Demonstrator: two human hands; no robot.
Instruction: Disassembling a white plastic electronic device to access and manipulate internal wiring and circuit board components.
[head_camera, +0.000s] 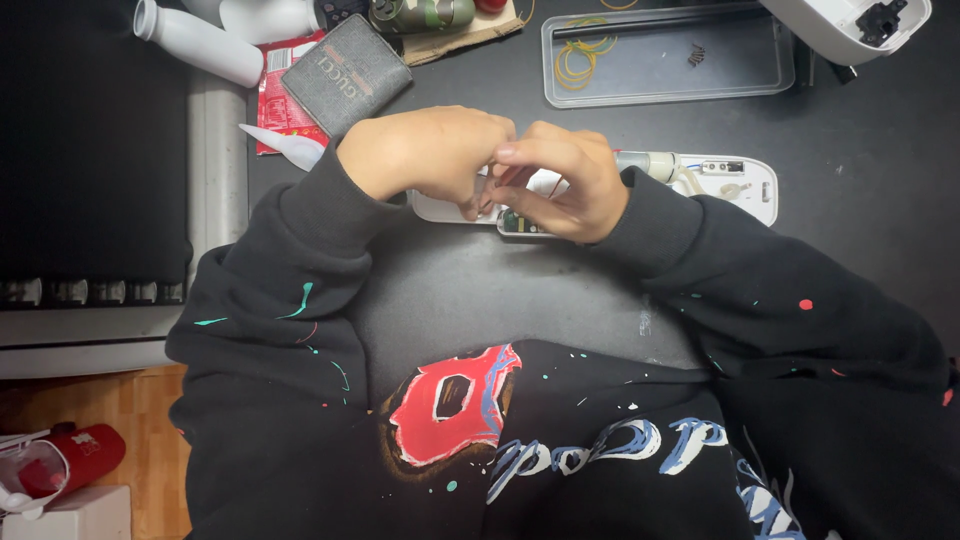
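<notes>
- Both hands met over an opened white device (735, 185) lying on the dark tabletop (870, 200).
- Left hand (425, 150) was curled, fingertips pressed on the device's near end.
- Right hand (560, 180) was closed in a pinch over the exposed green board (520, 222).
- Farther back: a grey wallet (345, 72), a white bottle (200, 42) and a clear tray (668, 55) with yellow rubber bands (580, 55).
</notes>
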